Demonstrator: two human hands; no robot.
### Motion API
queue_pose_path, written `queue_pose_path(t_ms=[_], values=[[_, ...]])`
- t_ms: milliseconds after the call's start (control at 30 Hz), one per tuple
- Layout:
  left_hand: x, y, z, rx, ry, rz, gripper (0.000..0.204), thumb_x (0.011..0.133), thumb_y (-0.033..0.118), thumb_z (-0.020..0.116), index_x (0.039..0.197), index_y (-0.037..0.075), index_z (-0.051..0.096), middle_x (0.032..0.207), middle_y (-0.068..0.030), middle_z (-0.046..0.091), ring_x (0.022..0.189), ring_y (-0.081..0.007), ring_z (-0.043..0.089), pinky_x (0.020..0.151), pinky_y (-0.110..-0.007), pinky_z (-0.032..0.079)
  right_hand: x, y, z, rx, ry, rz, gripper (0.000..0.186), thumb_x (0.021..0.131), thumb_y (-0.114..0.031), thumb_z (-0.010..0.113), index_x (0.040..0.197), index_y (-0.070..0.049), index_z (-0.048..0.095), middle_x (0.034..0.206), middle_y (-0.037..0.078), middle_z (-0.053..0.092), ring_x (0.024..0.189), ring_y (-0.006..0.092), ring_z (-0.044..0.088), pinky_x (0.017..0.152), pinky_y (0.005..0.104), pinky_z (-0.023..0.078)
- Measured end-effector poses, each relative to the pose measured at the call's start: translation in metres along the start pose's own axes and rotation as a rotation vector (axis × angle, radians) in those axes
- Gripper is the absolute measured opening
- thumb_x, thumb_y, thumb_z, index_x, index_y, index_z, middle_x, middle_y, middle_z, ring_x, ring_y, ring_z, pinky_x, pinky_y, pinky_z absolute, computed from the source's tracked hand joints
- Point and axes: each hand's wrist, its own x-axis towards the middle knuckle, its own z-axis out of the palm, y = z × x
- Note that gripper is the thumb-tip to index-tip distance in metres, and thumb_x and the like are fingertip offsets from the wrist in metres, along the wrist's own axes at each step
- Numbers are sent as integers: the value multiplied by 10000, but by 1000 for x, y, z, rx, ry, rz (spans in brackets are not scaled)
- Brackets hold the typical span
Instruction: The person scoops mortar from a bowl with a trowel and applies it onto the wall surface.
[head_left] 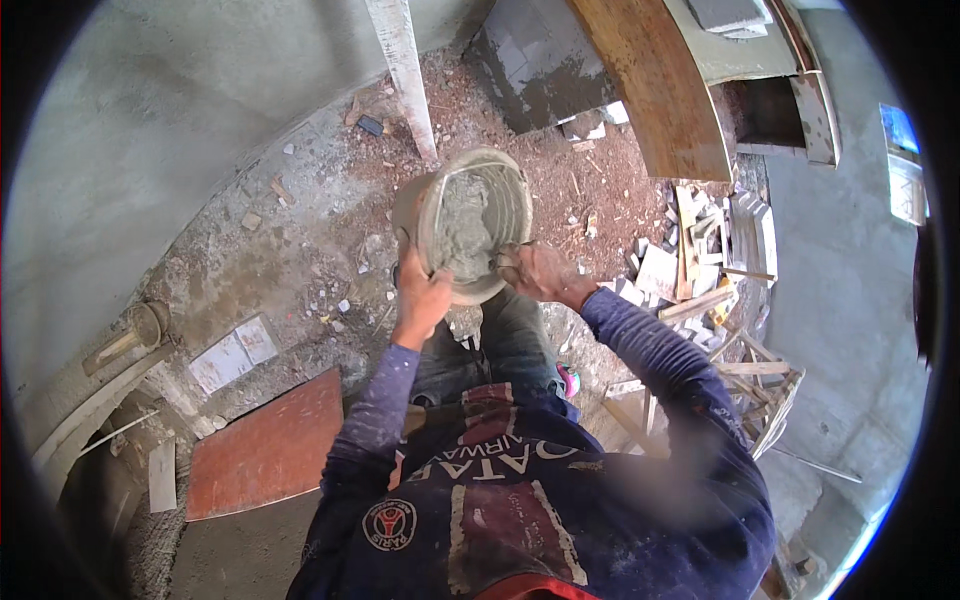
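A round, mortar-smeared bucket (pixel 505 190) with wet grey mortar (pixel 462 225) inside is tilted toward me at chest height. My left hand (pixel 422 298) grips its near rim on the left side. My right hand (pixel 538 272) is at the bucket's lower right rim, closed around what looks like a small tool handle that reaches into the mortar; the tool's blade is hidden. Both forearms wear dark blue long sleeves speckled with mortar.
Rubble and reddish dirt cover the floor. A red-brown board (pixel 268 448) lies at lower left, light tiles (pixel 235 352) beside it. A pale post (pixel 405 70) rises behind the bucket. A curved wooden plank (pixel 655 85) and scrap wood pile (pixel 740 370) sit on the right. Grey plastered walls enclose both sides.
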Motion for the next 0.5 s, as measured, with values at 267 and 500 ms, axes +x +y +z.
queue_pose_path(t_ms=[267, 500], values=[[-6, 10, -51, -290, -49, -237, 557, 763, -65, 527, 1313, 1, 465, 1191, -104, 583, 1069, -183, 565, 921, -313, 462, -15, -48, -18, 147, -45, 233, 427, 904, -334, 587, 1246, -80, 556, 1017, 222, 650, 798, 413, 654, 694, 482, 538], [-13, 6, -57, -418, 81, -210, 632, 763, -96, 492, 1379, 17, 406, 1258, -120, 561, 1138, -217, 547, 976, -332, 440, 0, -46, -28, 140, 55, 202, 410, 913, -335, 571, 1254, -109, 559, 960, 235, 660, 748, 419, 658, 653, 486, 547]])
